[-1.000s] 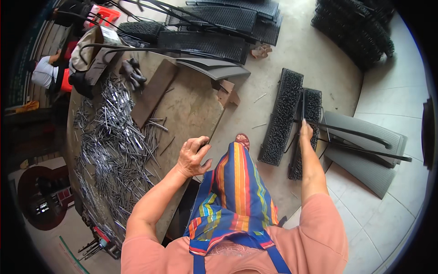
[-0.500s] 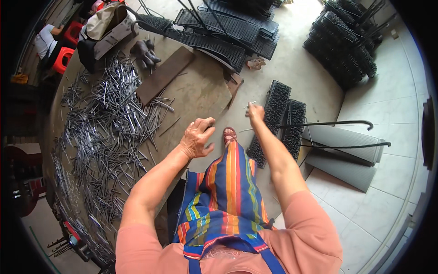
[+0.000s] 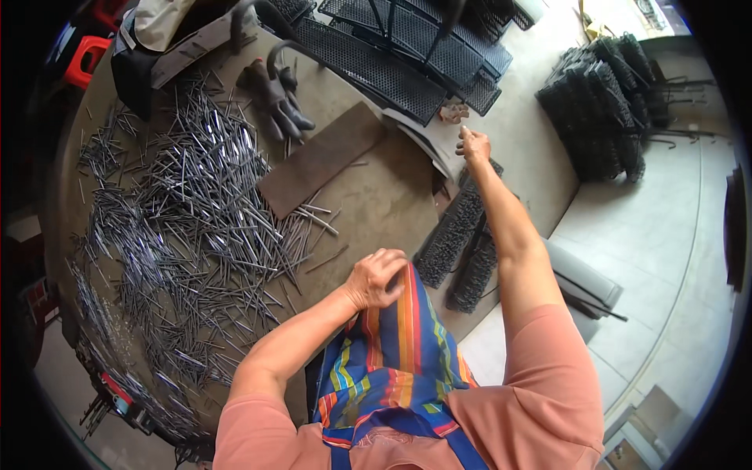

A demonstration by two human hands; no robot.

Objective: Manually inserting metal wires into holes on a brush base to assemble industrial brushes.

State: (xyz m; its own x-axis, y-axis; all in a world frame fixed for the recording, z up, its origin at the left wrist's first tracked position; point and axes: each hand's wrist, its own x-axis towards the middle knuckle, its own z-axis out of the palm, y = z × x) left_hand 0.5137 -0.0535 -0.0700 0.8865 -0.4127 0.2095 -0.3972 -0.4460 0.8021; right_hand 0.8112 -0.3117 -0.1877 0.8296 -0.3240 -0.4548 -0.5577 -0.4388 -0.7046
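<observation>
My right hand [image 3: 475, 146] is stretched out far, its fingers closed; what they hold, if anything, I cannot make out. Just beyond it lies a crumpled brownish glove [image 3: 453, 113] on the floor. My left hand [image 3: 377, 278] hangs over the striped apron [image 3: 392, 337] by the table's edge, fingers curved and the thumb apart, with nothing in it. To its left a big heap of thin metal rods [image 3: 207, 180] covers much of the worktable [image 3: 376, 211]. Beside the heap rest a brown flat plate [image 3: 321, 160] and a pair of grey gloves [image 3: 274, 102] with dark fingertips.
Black perforated metal panels [image 3: 376, 66] are stacked at the far side. Two black bristly blocks [image 3: 454, 235] stand below my right arm. A dark bristly stack [image 3: 591, 113] is at the far right. A bag [image 3: 160, 23] and a red stool [image 3: 86, 61] are at the far left.
The view has shifted forward. My right hand has reached farther away, past the bristly blocks towards the floor glove. My left hand has drawn in over the apron. A light thin piece seen at my right hand no longer shows.
</observation>
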